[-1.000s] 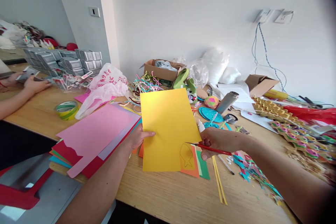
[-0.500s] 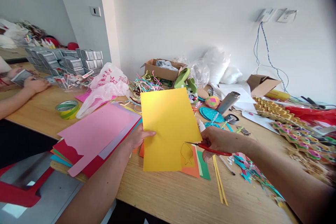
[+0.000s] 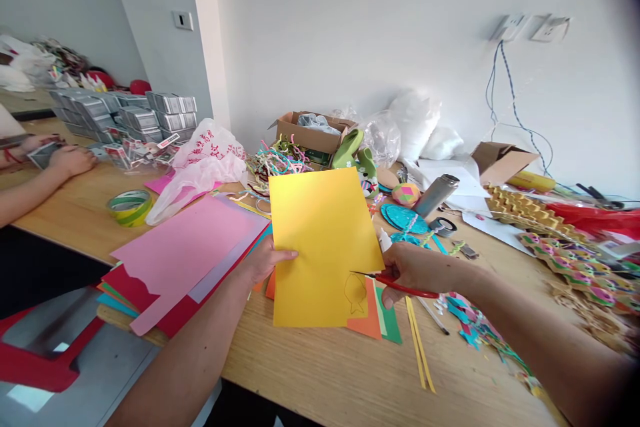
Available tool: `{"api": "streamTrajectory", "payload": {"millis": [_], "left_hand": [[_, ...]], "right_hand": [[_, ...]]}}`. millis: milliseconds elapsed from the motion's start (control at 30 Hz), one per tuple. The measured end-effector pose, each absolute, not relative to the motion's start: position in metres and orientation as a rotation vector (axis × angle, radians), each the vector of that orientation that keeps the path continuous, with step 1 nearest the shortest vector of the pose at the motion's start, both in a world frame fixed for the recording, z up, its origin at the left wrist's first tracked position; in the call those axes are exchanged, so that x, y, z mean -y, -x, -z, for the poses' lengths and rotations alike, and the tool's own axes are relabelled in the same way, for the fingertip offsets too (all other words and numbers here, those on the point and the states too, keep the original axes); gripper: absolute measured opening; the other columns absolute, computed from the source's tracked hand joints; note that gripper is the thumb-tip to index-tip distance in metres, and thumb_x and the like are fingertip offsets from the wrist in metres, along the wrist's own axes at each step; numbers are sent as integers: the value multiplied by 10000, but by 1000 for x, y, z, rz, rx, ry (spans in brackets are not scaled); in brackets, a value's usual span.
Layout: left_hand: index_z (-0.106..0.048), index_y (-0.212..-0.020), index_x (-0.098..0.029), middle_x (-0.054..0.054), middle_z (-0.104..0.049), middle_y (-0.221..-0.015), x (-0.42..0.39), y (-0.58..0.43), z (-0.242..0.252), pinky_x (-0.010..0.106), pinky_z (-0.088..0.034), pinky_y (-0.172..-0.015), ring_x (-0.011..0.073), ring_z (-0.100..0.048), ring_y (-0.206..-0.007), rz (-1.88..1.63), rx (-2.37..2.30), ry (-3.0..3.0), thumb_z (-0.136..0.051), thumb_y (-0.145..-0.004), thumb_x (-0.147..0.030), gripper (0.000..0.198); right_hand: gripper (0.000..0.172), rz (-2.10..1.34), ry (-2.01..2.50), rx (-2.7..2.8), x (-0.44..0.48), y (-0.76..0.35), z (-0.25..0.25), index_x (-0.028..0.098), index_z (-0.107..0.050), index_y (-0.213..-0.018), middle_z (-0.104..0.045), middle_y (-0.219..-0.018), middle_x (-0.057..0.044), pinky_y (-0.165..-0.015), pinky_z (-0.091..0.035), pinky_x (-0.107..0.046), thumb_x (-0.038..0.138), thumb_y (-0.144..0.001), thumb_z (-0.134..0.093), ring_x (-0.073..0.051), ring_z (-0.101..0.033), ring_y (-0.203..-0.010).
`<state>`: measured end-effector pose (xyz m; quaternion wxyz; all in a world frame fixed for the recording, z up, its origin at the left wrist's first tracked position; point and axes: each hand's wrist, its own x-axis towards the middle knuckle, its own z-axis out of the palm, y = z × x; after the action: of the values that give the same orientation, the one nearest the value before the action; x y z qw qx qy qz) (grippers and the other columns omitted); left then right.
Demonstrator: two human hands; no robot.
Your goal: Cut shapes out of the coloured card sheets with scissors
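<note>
My left hand [image 3: 265, 259] pinches the left edge of a yellow sheet of paper [image 3: 320, 240] and holds it tilted above the wooden table [image 3: 320, 367]. A small outline is drawn near the sheet's lower right corner. My right hand [image 3: 413, 267] is closed round red-handled scissors [image 3: 400, 287], whose blades touch the sheet's right edge just above that outline. Orange and green sheets lie under the yellow one.
A stack of pink and red paper [image 3: 185, 253] lies to the left, with a green tape roll [image 3: 129, 207] and a plastic bag [image 3: 200, 167] beyond. Boxes, a metal flask [image 3: 435, 195] and coloured scraps crowd the back and right. Another person's hands [image 3: 65, 160] work at far left.
The scissor blades have crept slightly further into the yellow sheet's right edge. Both hands otherwise stay in place; the view has shifted a little.
</note>
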<state>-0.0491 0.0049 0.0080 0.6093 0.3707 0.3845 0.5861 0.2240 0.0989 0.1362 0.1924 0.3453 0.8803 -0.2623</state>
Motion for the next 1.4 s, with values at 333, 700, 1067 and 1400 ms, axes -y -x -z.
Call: {"api": "streamTrajectory", "payload": {"millis": [333, 700, 1067, 1400], "left_hand": [[-707, -1075, -159, 109, -756, -1051, -2, 47, -15, 470, -493, -894, 359, -669, -1020, -1350, -886, -837, -835, -584, -220, 511], [-709, -1049, -158, 114, -751, -1064, -4, 49, -9, 460, -497, -900, 337, -678, -1011, -1366, -902, -846, -830, -590, -220, 479], [-714, -1032, -159, 123, -749, -1069, -5, 49, -8, 456, -515, -867, 330, -691, -977, -1385, -908, -850, -838, -586, -231, 468], [-708, -1045, -166, 105, -755, -1056, -7, 51, -7, 445, -505, -890, 314, -681, -1010, -1402, -901, -867, -825, -600, -233, 465]], "right_hand": [[609, 814, -959, -2454, -100, -224, -131, 199, -383, -529, -312, -542, 55, -449, -202, -241, 684, -560, -750, -97, -267, -522], [639, 592, -1014, -2557, -99, -227, -129, 202, -375, -528, -311, -552, 52, -477, -200, -254, 738, -548, -722, -109, -267, -542], [626, 335, -1041, -2441, -92, -245, -153, 212, -535, -685, -591, -701, -36, -514, -263, -267, 831, -615, -604, -182, -465, -605], [597, 107, -972, -2531, -68, -233, -176, 218, -588, -692, -635, -667, -34, -492, -253, -263, 815, -674, -572, -204, -540, -595]]}}
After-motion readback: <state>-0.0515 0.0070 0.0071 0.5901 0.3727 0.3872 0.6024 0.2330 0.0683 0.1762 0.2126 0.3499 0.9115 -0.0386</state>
